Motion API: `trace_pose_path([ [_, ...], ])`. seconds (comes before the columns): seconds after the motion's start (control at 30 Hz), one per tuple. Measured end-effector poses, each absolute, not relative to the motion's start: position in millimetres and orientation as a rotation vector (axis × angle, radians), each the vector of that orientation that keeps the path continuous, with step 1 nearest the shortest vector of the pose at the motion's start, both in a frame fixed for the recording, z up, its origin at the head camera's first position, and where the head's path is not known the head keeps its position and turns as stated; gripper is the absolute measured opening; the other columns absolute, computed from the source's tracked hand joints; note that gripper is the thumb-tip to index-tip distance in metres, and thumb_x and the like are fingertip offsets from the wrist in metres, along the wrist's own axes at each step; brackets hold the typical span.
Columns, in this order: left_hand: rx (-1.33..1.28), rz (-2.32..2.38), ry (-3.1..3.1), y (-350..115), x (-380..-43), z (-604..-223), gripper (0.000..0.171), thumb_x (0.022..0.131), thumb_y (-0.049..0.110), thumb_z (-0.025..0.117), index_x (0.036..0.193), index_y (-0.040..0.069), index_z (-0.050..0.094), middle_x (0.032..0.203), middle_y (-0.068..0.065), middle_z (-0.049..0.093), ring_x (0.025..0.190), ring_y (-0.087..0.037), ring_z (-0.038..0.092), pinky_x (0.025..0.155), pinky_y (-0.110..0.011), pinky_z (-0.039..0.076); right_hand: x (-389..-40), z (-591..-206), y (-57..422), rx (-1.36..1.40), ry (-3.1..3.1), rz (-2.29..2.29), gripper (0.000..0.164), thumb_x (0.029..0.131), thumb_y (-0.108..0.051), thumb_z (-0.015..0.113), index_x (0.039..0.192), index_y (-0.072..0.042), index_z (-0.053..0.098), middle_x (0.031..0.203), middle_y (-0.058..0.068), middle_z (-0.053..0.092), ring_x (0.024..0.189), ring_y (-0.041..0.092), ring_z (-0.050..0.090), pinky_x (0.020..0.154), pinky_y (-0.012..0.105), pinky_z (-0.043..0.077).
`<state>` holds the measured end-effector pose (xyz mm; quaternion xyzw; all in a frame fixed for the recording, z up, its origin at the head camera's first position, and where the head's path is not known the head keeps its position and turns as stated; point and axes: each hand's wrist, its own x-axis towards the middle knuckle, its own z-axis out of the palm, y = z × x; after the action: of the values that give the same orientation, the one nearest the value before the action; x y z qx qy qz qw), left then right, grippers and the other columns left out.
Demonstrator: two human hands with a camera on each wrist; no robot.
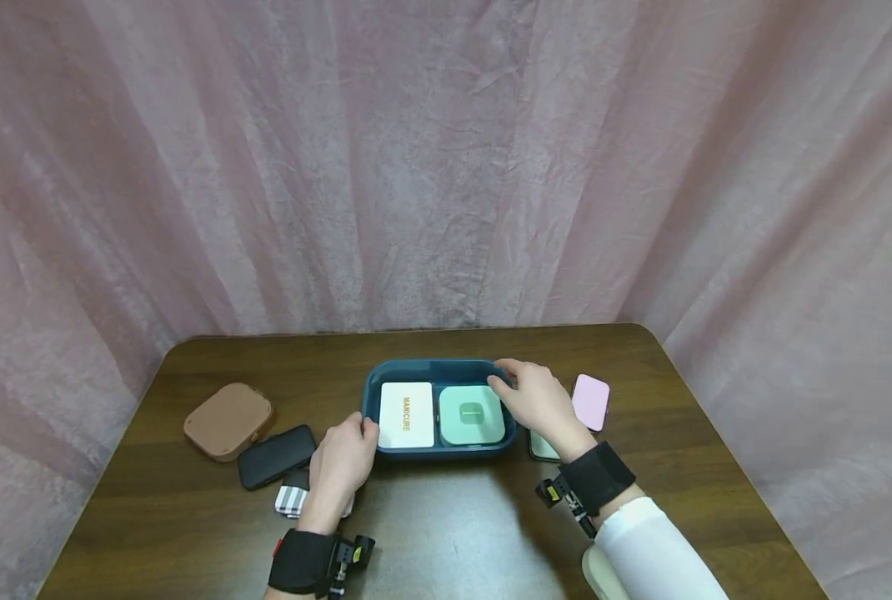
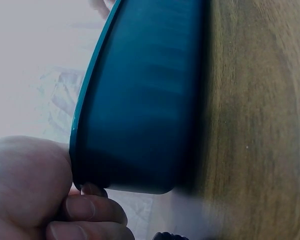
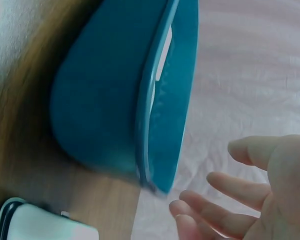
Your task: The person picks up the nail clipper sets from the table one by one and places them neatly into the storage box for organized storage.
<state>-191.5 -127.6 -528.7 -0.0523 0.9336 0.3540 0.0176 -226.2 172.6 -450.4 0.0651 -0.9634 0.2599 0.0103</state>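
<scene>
A dark blue plastic bin stands on the table with two items side by side inside. One is a white box lettered MANICURE in gold; to its right lies a mint-green square case with rounded corners. At the bin's left end my left hand pinches the rim, thumb on the inner side and curled fingers beneath, as the left wrist view shows. My right hand hovers by the right end, its fingers spread and apart from the rim in the right wrist view.
Left on the wooden table lie a brown rounded case, a black case and a plaid item partly under my left arm. Right are a pink phone-like item, a mint-green item and a pale item beside my sleeve.
</scene>
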Motion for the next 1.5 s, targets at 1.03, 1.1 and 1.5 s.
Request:
trace_pose_path([
  [1.03,-0.155,1.115,2.902,-129,-189,-528,0.033,0.111,0.029,0.046,0.089,0.009,0.059,0.069,-0.008,0.048,0.056,-0.023,0.046,0.052,-0.036,0.034,-228,-464,271,-0.288,-3.061,0.701,0.055,0.107,-0.041,0.051,0.149,-0.007,0.06,0.143,0.026,0.063,0.127,0.05,0.061,0.091,0.064,0.051],
  [1.1,-0.154,1.118,2.901,-129,-190,-527,0.033,0.111,0.029,0.046,0.088,0.009,0.059,0.069,-0.008,0.048,0.056,-0.023,0.046,0.052,-0.036,0.034,-228,-462,273,-0.318,-3.086,0.672,0.059,0.107,-0.042,0.051,0.152,-0.005,0.056,0.147,0.029,0.059,0.129,0.053,0.058,0.091,0.065,0.051],
  [1.5,-0.145,1.134,2.897,-129,-190,-529,0.033,0.111,0.028,0.045,0.087,0.009,0.059,0.069,-0.007,0.048,0.056,-0.023,0.047,0.052,-0.035,0.034,-228,-469,283,-0.369,-3.138,0.624,0.063,0.104,-0.041,0.053,0.153,-0.002,0.05,0.144,0.036,0.056,0.126,0.056,0.057,0.089,0.067,0.05],
])
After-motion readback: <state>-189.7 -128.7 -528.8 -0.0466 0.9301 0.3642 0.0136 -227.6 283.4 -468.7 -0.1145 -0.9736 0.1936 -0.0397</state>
